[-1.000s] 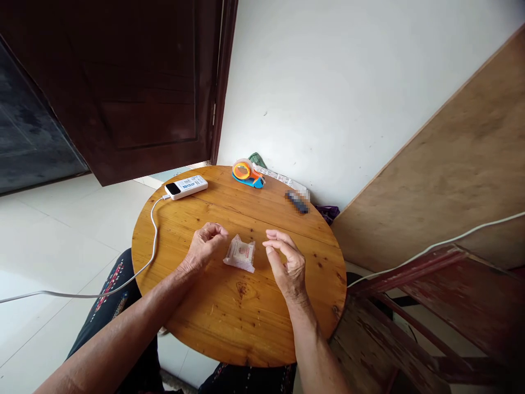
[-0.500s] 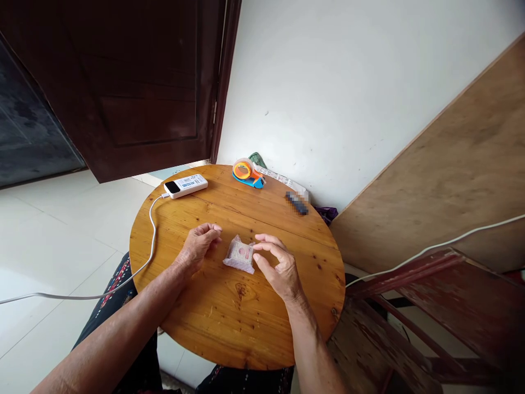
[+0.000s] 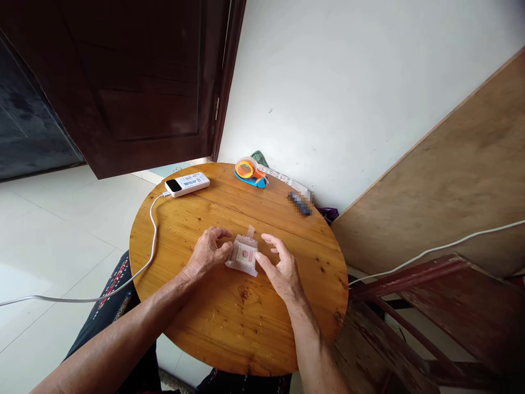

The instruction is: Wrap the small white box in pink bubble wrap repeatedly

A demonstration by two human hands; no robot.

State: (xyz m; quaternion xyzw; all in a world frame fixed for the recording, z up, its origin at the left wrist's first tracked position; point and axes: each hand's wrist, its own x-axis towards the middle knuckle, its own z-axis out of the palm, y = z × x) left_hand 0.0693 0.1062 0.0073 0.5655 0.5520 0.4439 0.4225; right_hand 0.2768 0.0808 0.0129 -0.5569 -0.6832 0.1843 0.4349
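Observation:
A small pale box with a pink-red print [image 3: 246, 254] lies in a piece of bubble wrap [image 3: 241, 267] on the round wooden table [image 3: 197, 323]. From the wrap's far edge a short strip of tape [image 3: 251, 231] sticks out. My left hand [image 3: 210, 249] is at the wrap's left side, thumb and fingers apart, the thumb close against its edge. On the other side is my right hand [image 3: 282, 266], fingers spread and curved, its thumb tip at the wrap's right edge. Neither hand grips the packet.
A white power bank [image 3: 191, 184] with a white cable [image 3: 153, 230] lies at the table's far left. An orange and blue tape dispenser [image 3: 251, 172] and a blurred dark object [image 3: 299, 203] sit toward the back. To the right is a wooden chair [image 3: 443, 295].
My left hand has moved right to the packet and its fingers have opened. The tape strip now shows flat beyond the wrap. My right hand stays beside the packet.

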